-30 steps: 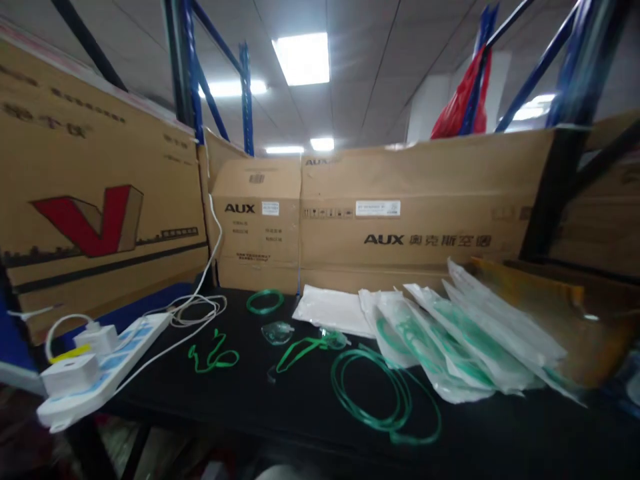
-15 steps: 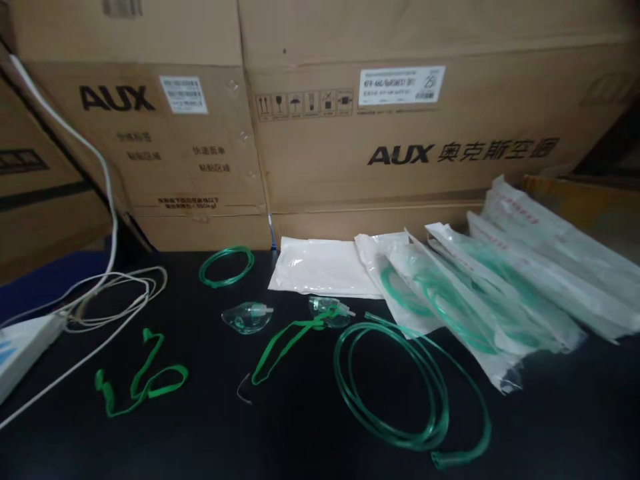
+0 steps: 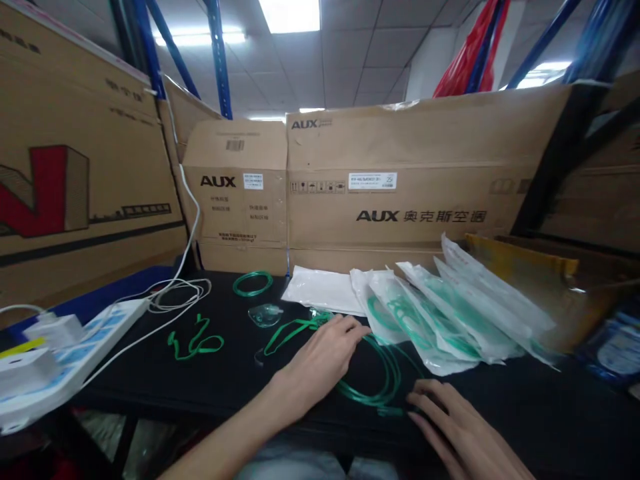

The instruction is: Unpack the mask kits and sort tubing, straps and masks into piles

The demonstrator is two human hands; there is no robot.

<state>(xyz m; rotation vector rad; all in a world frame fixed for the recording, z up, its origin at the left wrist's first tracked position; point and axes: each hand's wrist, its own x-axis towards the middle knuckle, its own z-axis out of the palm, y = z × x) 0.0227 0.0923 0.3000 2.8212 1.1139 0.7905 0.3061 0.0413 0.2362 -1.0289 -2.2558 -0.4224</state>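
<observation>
My left hand [image 3: 323, 357] reaches out over the black table [image 3: 225, 380], fingers stretched flat, its tips at the near edge of a clear mask [image 3: 323, 315] with a green strap [image 3: 287, 331]. My right hand [image 3: 457, 423] rests on the table with fingers spread, touching the near end of a large coil of green tubing [image 3: 383, 380]. Neither hand holds anything. A second clear mask [image 3: 265, 315], a small green tubing ring [image 3: 253, 283] and a loose green strap [image 3: 195, 341] lie to the left.
Several sealed bags [image 3: 440, 313] holding green tubing fan out at the right, next to a flat white pouch [image 3: 323, 290]. AUX cardboard boxes [image 3: 390, 193] wall the back. A white power strip [image 3: 70, 353] with plugs and white cable [image 3: 175, 297] sits at the left edge.
Both my hands have come into view over the table; none showed before. The camera dipped close to the table, then lifted back up and away.
</observation>
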